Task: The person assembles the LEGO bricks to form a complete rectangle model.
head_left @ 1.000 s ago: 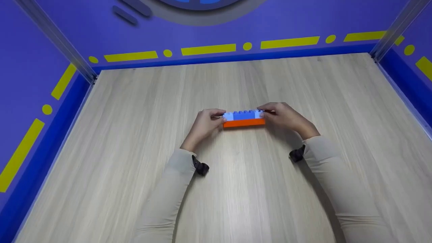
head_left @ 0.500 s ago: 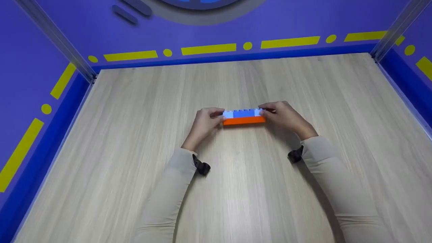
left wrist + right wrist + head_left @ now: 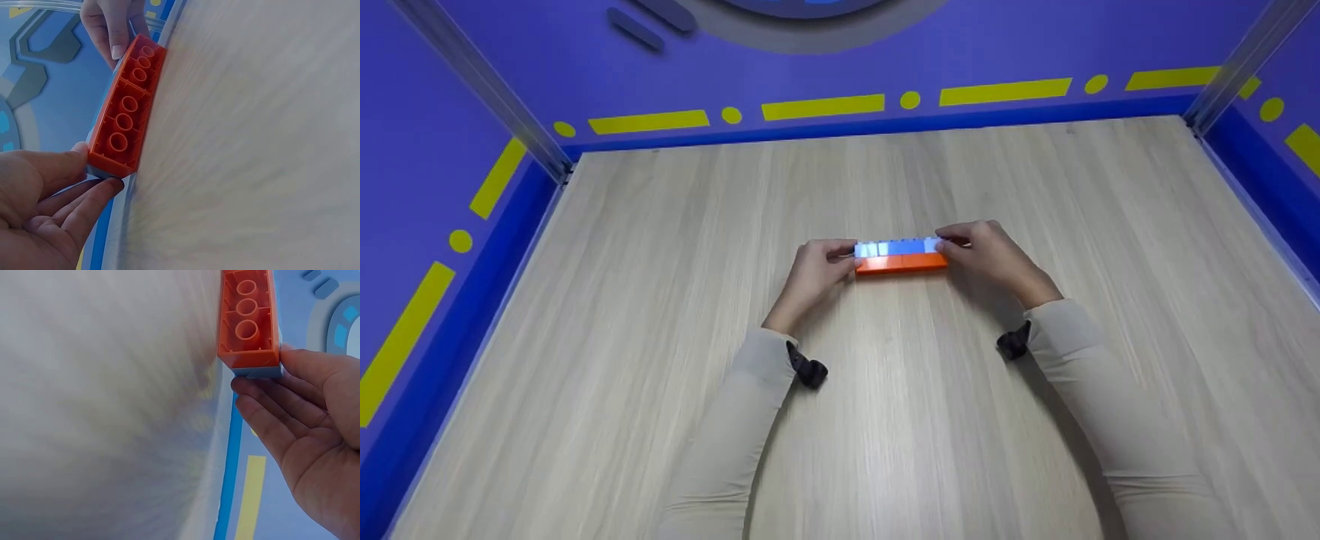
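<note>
Two orange toy bricks, end to end, form the lower layer of a joined block. On top sits a row of blue bricks, light blue at both ends and darker in the middle. My left hand pinches the block's left end between thumb and fingers; my right hand pinches its right end. The hollow orange underside with its round tubes faces the left wrist camera, so the block is held off the table. In the right wrist view, the light blue end shows beside the fingertips.
A pale wood-grain table spreads under both arms. Blue panels with yellow markings rise along its back and sides. Each wrist wears a small black camera, the left one and the right one.
Both hands have shifted slightly away toward the back with the block. The block has tipped so that its studs show less and its front face catches more light.
</note>
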{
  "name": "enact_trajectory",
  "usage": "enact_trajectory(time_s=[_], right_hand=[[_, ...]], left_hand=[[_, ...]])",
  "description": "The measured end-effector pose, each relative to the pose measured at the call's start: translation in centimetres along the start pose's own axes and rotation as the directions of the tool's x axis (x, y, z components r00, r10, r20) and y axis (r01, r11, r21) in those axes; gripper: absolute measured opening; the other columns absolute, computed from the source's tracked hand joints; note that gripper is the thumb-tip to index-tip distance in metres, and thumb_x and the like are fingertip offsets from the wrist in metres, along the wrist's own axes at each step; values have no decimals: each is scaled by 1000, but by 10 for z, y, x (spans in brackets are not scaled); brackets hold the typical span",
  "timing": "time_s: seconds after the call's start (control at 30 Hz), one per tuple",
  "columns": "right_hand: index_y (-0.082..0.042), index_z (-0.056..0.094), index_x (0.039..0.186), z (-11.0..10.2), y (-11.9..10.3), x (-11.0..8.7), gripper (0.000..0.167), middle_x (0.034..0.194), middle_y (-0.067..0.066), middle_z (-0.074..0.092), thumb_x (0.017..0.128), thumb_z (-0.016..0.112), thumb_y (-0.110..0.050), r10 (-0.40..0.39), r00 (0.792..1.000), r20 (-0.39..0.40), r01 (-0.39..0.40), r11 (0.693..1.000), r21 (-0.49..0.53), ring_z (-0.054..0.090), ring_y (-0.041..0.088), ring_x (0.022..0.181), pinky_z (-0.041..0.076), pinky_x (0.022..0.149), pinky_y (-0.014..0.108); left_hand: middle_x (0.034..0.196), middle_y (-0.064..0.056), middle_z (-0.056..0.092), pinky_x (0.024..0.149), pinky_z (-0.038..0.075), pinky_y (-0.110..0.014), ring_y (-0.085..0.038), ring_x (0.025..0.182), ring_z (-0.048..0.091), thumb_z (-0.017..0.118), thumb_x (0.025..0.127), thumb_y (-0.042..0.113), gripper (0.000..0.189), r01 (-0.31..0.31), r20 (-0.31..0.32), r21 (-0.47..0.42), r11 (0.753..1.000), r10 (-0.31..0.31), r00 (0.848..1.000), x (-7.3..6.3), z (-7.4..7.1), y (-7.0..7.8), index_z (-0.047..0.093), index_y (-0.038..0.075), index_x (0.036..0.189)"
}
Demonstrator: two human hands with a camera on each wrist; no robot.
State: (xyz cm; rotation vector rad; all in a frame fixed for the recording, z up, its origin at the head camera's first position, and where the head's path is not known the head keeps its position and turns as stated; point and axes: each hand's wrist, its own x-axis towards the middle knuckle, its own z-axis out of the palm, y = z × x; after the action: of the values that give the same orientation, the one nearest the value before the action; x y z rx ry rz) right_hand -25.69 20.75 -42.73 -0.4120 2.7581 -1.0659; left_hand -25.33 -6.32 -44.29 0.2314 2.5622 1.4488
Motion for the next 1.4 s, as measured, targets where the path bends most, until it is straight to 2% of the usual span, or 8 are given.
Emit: enact_trajectory(time_s=[0.2, 0.4, 0.77, 1.0, 1.27, 1.4], right_hand=[[3, 56, 131, 1, 1, 1, 40, 128, 19, 61, 97, 57, -18, 11, 1000, 3, -11, 1000, 3, 57, 31, 117, 46, 102, 46], [2, 56, 131, 2, 3, 3, 39, 127, 20, 61, 97, 56, -18, -3, 1000, -3, 3, 1000, 9, 58, 32, 116, 46, 102, 47], [1, 58, 129, 2, 4, 1, 37, 125, 19, 63, 98, 56, -19, 2, 1000, 6, -2, 1000, -1, 59, 31, 113, 47, 101, 46], [-2, 57, 131, 3, 5, 1, 38, 129, 18, 60, 98, 54, -21, 30, 999, 15, -30, 1000, -6, 58, 31, 116, 45, 103, 47], [-3, 54, 135, 3, 6, 1, 43, 134, 17, 57, 98, 55, -24, 16, 999, 49, -16, 1000, 4, 56, 32, 120, 45, 103, 48], [-6, 48, 141, 1, 6, -1, 49, 140, 15, 52, 99, 53, -32, 18, 997, 81, -19, 1000, 12, 51, 31, 126, 40, 108, 49]], left_hand=[[127, -12, 63, 95, 52, -28, -19, 115, 62, 63, 93, 17, 40, -20, 23, -22, 1000, 21, 1000, 0, -1, -1, 58, 3, 131], [132, -11, 60, 96, 51, -27, -19, 118, 60, 62, 94, 18, 43, -8, 36, -15, 1000, 8, 999, 1, -1, -2, 55, 3, 134], [134, -11, 59, 107, 42, -31, -18, 127, 52, 60, 95, 21, 44, -31, 45, 22, 999, 30, 999, 1, 0, -4, 54, 3, 135], [136, -11, 58, 107, 42, -32, -19, 128, 52, 59, 96, 23, 45, -33, 56, 24, 999, 32, 998, 0, -2, -4, 53, 2, 135], [136, -9, 57, 106, 43, -30, -18, 125, 54, 56, 97, 25, 44, -56, 78, 29, 998, 53, 995, -1, -5, -5, 53, 6, 137], [139, -7, 56, 106, 44, -32, -19, 124, 55, 55, 98, 26, 45, -91, 80, 9, 996, 90, 993, -3, -7, -5, 51, 8, 139]])
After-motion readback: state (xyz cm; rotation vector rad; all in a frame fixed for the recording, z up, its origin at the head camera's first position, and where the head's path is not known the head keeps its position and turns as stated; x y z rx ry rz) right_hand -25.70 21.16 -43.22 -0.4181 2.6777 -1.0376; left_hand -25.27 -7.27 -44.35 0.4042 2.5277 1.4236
